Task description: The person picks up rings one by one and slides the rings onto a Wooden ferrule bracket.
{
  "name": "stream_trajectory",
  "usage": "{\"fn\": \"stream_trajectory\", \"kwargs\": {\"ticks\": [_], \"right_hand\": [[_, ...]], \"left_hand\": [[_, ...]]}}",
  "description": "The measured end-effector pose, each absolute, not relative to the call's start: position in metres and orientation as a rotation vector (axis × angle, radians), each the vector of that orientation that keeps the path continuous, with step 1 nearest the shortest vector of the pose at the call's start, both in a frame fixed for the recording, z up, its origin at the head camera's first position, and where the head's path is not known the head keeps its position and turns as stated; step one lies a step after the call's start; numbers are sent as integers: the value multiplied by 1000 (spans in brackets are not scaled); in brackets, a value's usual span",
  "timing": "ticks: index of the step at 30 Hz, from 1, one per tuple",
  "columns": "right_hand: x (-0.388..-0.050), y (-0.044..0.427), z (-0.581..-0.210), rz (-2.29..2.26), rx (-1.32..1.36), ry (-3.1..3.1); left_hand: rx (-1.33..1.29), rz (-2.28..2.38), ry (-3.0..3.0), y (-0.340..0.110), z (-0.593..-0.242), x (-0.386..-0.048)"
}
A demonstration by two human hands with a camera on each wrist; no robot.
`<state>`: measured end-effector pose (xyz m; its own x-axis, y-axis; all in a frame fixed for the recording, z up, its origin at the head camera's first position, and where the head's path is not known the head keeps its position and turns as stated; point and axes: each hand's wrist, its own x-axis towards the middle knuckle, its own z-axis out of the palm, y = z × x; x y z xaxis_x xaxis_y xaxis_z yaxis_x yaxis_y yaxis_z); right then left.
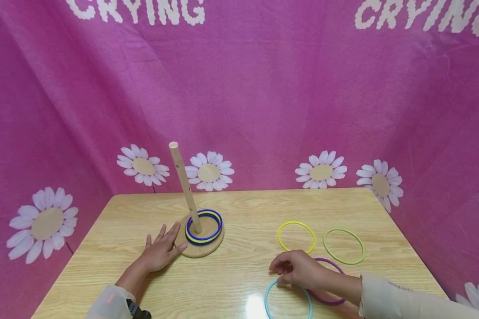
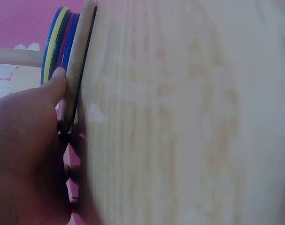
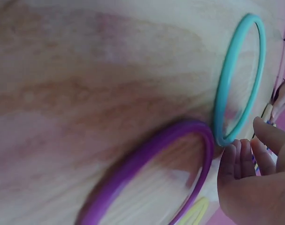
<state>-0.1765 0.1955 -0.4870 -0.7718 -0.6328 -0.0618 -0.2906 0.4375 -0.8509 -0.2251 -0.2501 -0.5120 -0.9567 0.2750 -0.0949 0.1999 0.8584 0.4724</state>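
Observation:
My left hand (image 1: 157,253) rests with spread fingers on the edge of a round wooden base (image 1: 199,253); the thumb lies on its near side. From this base a wooden pole (image 1: 185,186) rises, tilted left in the head view. Several stacked rings (image 2: 52,44), blue, yellow, dark green and purple among them, lie around the pole. Over the table, my right hand (image 1: 301,269) has loosely bent fingers at the far edge of a light blue ring (image 1: 266,301). In the right wrist view the thumb stands apart from the fingertips, which are close to that ring; contact is unclear.
A purple ring (image 3: 147,152) lies partly under the right forearm, beside the light blue one. Farther back on the wooden table (image 1: 247,230) are a yellow ring (image 1: 314,241) and a light green ring (image 1: 364,252). A pink flowered cloth (image 1: 255,110) hangs behind.

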Motion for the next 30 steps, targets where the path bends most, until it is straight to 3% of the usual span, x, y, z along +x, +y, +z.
{"fn": "stream_trajectory", "kwargs": {"ticks": [23,30], "right_hand": [[-178,192,-497,-1196,-908,2414],[-183,191,-497,-1141,-987,2433]], "left_hand": [[359,685,2872,-249,-509,-225],[388,736,2899,-254,-523,-230]]}}
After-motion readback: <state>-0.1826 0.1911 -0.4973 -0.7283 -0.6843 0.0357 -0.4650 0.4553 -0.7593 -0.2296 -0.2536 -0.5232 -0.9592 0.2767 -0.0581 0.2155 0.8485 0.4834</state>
